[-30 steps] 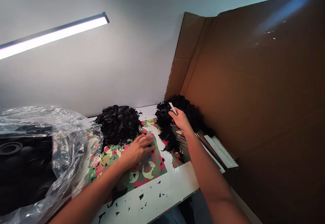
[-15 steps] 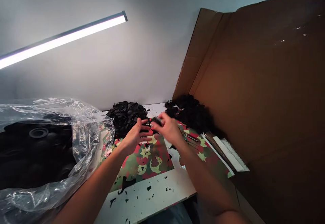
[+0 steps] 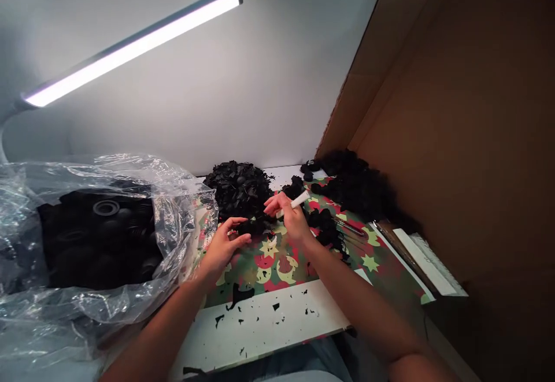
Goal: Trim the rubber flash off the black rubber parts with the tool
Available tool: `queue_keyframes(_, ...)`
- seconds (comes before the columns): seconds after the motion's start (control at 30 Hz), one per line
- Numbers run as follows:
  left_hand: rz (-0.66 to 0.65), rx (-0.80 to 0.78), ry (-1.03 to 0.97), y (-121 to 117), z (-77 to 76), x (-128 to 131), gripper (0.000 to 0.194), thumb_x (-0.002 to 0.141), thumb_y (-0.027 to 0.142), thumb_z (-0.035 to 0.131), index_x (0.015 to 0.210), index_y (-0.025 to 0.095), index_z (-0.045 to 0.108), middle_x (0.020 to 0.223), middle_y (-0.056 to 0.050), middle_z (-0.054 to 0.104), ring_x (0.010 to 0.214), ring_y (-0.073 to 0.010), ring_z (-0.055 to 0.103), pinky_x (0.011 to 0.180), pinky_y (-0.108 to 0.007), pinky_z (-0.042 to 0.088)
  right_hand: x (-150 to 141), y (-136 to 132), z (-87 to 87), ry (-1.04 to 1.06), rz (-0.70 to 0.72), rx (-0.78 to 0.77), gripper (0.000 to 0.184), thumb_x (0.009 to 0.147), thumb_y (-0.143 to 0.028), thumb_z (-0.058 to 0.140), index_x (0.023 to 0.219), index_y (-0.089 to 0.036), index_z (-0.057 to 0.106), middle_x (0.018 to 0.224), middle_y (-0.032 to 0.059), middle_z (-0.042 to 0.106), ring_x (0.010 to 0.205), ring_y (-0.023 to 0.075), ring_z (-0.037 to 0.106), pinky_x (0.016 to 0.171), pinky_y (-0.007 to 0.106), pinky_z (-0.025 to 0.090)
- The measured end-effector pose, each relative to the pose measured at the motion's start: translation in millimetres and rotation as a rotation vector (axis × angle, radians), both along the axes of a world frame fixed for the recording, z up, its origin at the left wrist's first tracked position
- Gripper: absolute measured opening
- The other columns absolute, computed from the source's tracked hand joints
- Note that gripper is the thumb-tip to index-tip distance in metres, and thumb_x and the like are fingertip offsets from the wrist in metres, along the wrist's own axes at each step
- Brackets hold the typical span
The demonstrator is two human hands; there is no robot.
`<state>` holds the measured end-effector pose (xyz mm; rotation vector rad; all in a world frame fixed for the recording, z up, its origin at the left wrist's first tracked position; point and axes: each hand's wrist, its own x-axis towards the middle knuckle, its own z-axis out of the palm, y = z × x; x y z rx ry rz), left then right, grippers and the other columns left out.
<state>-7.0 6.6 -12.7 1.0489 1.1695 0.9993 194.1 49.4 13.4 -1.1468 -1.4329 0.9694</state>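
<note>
My right hand (image 3: 291, 219) is closed around a slim white-handled tool (image 3: 300, 199); its working end is hidden by the fingers, so I cannot tell its kind. To the left, my left hand (image 3: 223, 250) rests low over the mat with thumb and fingers apart. Dark loose scraps (image 3: 256, 225) lie at its fingertips, between the two hands. Just behind them rises a heap of black shredded trimmings (image 3: 237, 188). Both hands are over a patterned mat (image 3: 310, 259) in green, red and yellow.
A clear plastic bag (image 3: 182, 214) of black round parts (image 3: 106, 208) stands left. Black pieces (image 3: 364, 188) pile against the cardboard wall (image 3: 468, 139) at right. Thin metal tools (image 3: 350, 227) and a white strip (image 3: 427, 262) lie nearby. A tube lamp (image 3: 139, 44) hangs above.
The view has swung right. My right hand has come from the right-hand pile toward the middle, still with the white tool. My left hand has shifted beside the scraps, thumb spread.
</note>
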Motion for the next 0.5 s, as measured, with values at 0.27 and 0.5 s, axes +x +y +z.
queue_keyframes(0.27,0.091,0.086,-0.084,-1.2,-15.5,2.8,0.039,0.074,0.04,0.082,0.103,0.018,0.068,0.099,-0.006,0.073,0.084,-0.0186,0.069,0.076,-0.029,0.055,-9.4,-26.9,-5.3,0.049,0.16,0.072,0.047,0.101,-0.058,0.044,0.101,-0.02,0.071,0.089,0.0062,0.074,0.079,0.0187,0.072,0.074,0.03,0.057)
queue_keyframes(0.5,0.099,0.164,0.037,-1.4,-13.4,-1.3,0.034,0.072,0.037,0.083,0.1,0.019,0.072,0.094,-0.004,0.076,0.087,-0.0226,0.072,0.079,-0.033,0.056,-7.0,-34.4,-6.7,-0.196,0.286,0.348,0.014,0.095,-0.032,0.063,0.086,-0.022,0.065,0.11,0.0072,0.074,0.1,0.0213,0.071,0.09,0.036,0.056)
